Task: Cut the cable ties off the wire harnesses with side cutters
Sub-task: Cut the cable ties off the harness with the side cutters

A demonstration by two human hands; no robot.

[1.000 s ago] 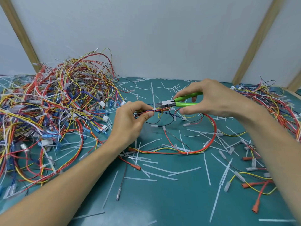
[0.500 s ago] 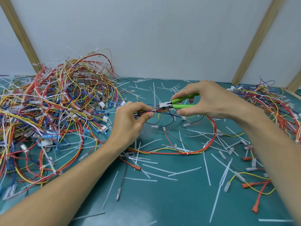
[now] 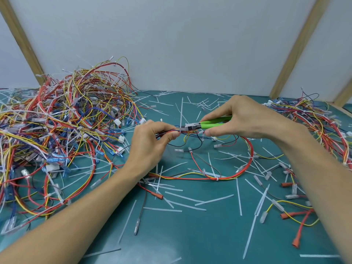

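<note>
My left hand [image 3: 150, 143] pinches a bundle of red, black and yellow wires, part of a wire harness [image 3: 228, 176] whose red loop lies on the mat below my right hand. My right hand [image 3: 242, 119] grips green-handled side cutters [image 3: 207, 125]. The cutter jaws [image 3: 183, 128] sit at the bundle just right of my left thumb, where a white cable tie [image 3: 180, 130] wraps the wires. Whether the jaws are closed on the tie is too small to tell.
A big tangled pile of harnesses [image 3: 62, 134] fills the left of the green mat [image 3: 190, 235]. A smaller pile [image 3: 314, 122] lies at the right. Several cut white ties [image 3: 182, 199] and loose orange-tipped leads [image 3: 297, 216] litter the mat. A white wall with wooden battens stands behind.
My right hand has shifted the cutters slightly left, bringing the jaws closer to my left thumb on the bundle. My left hand has barely moved.
</note>
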